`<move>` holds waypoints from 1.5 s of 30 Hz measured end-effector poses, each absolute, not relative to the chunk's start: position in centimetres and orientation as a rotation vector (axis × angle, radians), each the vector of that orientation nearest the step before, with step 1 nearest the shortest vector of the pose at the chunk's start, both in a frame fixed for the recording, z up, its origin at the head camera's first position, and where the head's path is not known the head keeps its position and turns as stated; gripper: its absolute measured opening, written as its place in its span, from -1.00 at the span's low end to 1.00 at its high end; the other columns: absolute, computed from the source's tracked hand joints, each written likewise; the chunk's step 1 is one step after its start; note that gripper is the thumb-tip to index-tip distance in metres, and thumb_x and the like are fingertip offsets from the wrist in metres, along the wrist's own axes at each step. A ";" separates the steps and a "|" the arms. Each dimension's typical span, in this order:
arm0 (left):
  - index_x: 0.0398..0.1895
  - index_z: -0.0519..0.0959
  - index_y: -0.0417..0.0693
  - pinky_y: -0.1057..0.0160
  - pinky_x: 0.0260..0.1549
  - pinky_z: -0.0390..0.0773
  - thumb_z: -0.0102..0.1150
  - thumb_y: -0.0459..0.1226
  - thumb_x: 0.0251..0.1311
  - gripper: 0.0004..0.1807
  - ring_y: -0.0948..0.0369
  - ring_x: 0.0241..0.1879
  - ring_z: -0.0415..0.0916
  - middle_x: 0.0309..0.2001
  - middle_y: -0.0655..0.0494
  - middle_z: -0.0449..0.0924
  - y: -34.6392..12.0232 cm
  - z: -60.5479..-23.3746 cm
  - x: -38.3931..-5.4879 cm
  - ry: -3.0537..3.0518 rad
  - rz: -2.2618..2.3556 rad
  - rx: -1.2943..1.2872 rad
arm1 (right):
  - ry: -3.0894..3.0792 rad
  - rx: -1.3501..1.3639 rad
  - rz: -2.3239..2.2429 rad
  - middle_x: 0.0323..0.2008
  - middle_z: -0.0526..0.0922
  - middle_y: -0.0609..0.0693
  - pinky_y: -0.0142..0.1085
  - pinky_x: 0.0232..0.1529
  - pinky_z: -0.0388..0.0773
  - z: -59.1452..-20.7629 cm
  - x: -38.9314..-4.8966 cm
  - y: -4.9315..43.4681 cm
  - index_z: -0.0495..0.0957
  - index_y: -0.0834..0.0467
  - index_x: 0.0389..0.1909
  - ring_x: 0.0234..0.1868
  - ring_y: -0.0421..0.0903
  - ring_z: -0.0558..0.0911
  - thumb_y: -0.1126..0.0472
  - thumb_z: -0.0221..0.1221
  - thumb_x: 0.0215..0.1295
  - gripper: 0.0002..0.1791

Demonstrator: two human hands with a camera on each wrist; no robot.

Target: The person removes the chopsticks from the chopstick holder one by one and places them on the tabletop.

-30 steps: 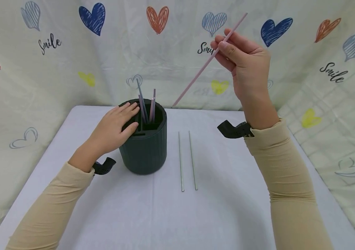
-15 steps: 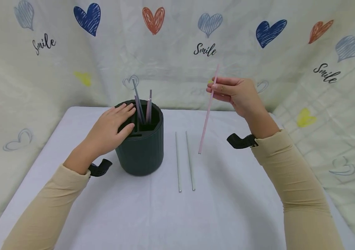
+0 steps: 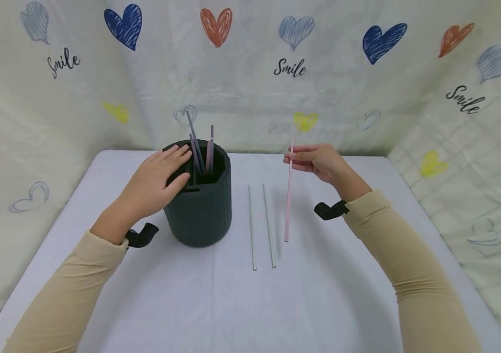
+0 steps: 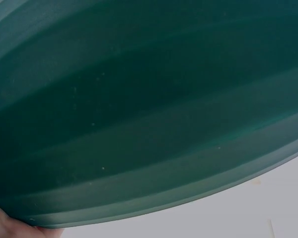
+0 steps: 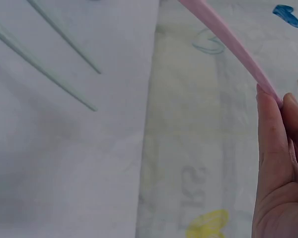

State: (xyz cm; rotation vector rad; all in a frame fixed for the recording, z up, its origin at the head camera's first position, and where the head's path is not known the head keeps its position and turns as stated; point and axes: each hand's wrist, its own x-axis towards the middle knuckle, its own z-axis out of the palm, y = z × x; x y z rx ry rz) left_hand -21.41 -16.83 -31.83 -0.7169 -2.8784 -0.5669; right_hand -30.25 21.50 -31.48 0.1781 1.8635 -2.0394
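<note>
In the head view my right hand [image 3: 318,164] pinches a thin pink stick [image 3: 288,206] near its top between thumb and fingers. The stick hangs nearly upright, its lower end low over the table. Two thin pale green sticks [image 3: 252,228] lie side by side just left of it. My left hand [image 3: 155,181] rests with extended fingers over the rim of a dark green ribbed pen holder [image 3: 199,220], the thumb across its divided top. Several purple and bluish sticks [image 3: 211,149] stand in one compartment. In the left wrist view the holder's ribbed wall [image 4: 154,119] fills most of the picture.
A white cloth covers the table [image 3: 233,314]. Behind it hangs a pale curtain [image 3: 250,93] printed with hearts and lettering, which also runs along both sides. Black wrist cameras [image 3: 331,211] are strapped to both wrists.
My right hand has come down from high by the curtain to low over the table, and the pink stick has swung from a slant to nearly upright. My left hand stays on the holder.
</note>
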 end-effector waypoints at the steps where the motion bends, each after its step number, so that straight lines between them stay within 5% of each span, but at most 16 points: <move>1: 0.53 0.18 -0.11 -0.12 0.57 -0.08 -0.15 -0.10 0.51 -0.39 -0.04 0.59 -0.06 0.57 -0.03 0.09 -16.8 -31.8 -21.5 -2.878 -0.569 -0.719 | 1.868 0.195 -2.011 -0.36 0.80 0.04 -0.33 -0.18 0.74 -32.0 -30.4 21.5 0.69 0.21 -0.27 -0.29 -0.11 0.81 0.43 0.20 0.32 -0.87; 7: 0.53 0.18 -0.12 -0.13 0.56 -0.08 -0.15 -0.10 0.51 -0.39 -0.04 0.59 -0.07 0.57 -0.04 0.08 -16.7 -31.8 -21.4 -2.886 -0.582 -0.722 | 1.855 0.262 -1.906 -0.35 0.80 0.01 -0.35 -0.19 0.74 -34.8 -30.8 21.8 0.56 0.32 0.05 -0.29 -0.13 0.80 0.41 0.22 0.31 -0.71; 27: 0.53 0.18 -0.12 -0.13 0.56 -0.09 -0.16 -0.10 0.50 -0.39 -0.04 0.59 -0.07 0.57 -0.03 0.08 -16.8 -32.0 -21.6 -2.881 -0.568 -0.720 | 1.763 0.314 -1.843 -0.40 0.80 -0.02 -0.42 -0.24 0.73 -40.9 -32.2 22.1 0.23 0.42 0.40 -0.34 -0.18 0.80 0.43 0.12 0.39 -0.41; 45: 0.54 0.17 -0.12 -0.12 0.57 -0.09 -0.17 -0.10 0.51 -0.39 -0.04 0.59 -0.07 0.57 -0.04 0.08 -16.7 -31.8 -21.4 -2.882 -0.581 -0.715 | 1.765 0.405 -1.792 -0.39 0.80 0.01 -0.38 -0.19 0.74 -43.1 -32.5 22.0 0.36 0.37 0.31 -0.30 -0.15 0.80 0.43 0.16 0.37 -0.50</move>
